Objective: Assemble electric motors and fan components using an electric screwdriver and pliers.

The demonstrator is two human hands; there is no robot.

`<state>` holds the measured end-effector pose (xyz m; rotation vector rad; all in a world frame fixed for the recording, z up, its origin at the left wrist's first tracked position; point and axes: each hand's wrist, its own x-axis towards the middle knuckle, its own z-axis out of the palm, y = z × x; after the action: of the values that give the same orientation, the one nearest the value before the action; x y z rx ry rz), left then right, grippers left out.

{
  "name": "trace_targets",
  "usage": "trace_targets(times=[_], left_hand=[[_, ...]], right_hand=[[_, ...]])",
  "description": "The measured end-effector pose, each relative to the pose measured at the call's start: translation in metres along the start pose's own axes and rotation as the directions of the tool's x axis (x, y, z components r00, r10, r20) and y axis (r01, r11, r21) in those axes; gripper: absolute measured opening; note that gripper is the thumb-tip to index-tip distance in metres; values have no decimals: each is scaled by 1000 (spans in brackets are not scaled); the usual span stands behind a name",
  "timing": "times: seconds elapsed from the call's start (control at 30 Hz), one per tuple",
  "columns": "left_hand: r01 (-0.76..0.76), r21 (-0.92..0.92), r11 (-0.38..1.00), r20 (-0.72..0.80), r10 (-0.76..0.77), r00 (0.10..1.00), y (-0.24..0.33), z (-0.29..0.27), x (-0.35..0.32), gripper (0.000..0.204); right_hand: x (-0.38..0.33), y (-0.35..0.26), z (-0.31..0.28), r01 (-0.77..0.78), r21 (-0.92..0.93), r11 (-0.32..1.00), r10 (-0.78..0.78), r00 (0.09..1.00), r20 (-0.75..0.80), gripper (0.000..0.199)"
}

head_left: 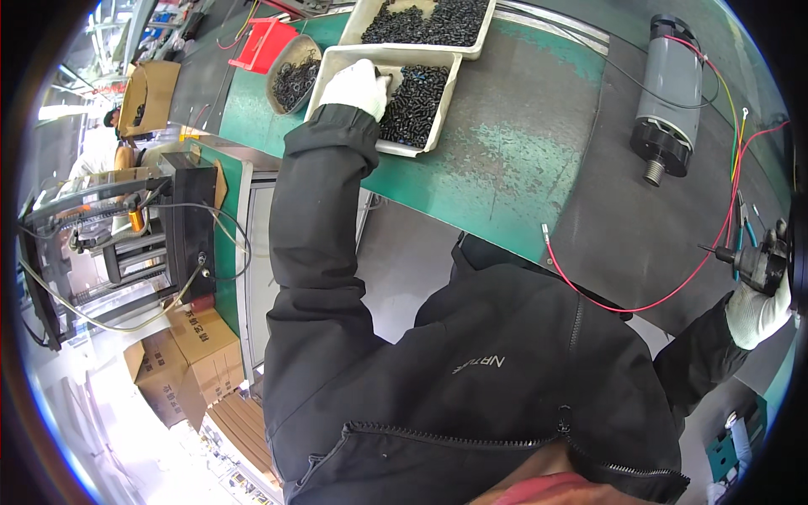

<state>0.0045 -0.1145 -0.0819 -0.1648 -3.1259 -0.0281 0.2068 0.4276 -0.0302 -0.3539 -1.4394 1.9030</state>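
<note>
My left hand (355, 87), in a white glove, reaches into the near pale tray (446, 118) of small black parts (412, 109). Its fingers are bent and partly hidden; what they pinch, if anything, I cannot make out. At the far right edge, my right hand (752, 315), also gloved, grips a dark power screwdriver (760, 265), its thin bit pointing left. Part of that hand and tool is cut off by the rim. A grey cylindrical motor (669, 97) with black ends and a threaded shaft lies at the back right, with wires running from it.
A second tray (358, 29) of black parts stands behind the first. Left of them are a round bowl (276, 91) of black pieces and a red bin (266, 44). A red wire (652, 309) loops across the dark bench near blue-handled pliers (746, 223). Cardboard boxes (202, 345) stand lower left.
</note>
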Motion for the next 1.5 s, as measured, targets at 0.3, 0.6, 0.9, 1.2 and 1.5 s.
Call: trace_targets(times=[0.3, 0.6, 0.9, 1.2, 1.5], left_hand=[[155, -895, -418, 51, 248, 967, 97, -47, -62, 32], [556, -542, -630, 96, 611, 785, 240, -24, -114, 41], [356, -791, -497, 85, 487, 869, 241, -33, -116, 34], [-364, -930, 60, -274, 547, 791, 242, -47, -108, 20], [569, -770, -288, 362, 537, 762, 259, -29, -119, 28]], right_hand=[[-19, -29, 13, -172, 330, 928, 172, 985, 28, 33], [-43, -35, 88, 30, 460, 887, -213, 912, 350, 35], [-49, -28, 89, 62, 433, 899, -235, 903, 360, 36], [-42, -19, 95, 76, 386, 919, -222, 910, 351, 38], [-45, -10, 105, 95, 334, 938, -216, 913, 346, 40]])
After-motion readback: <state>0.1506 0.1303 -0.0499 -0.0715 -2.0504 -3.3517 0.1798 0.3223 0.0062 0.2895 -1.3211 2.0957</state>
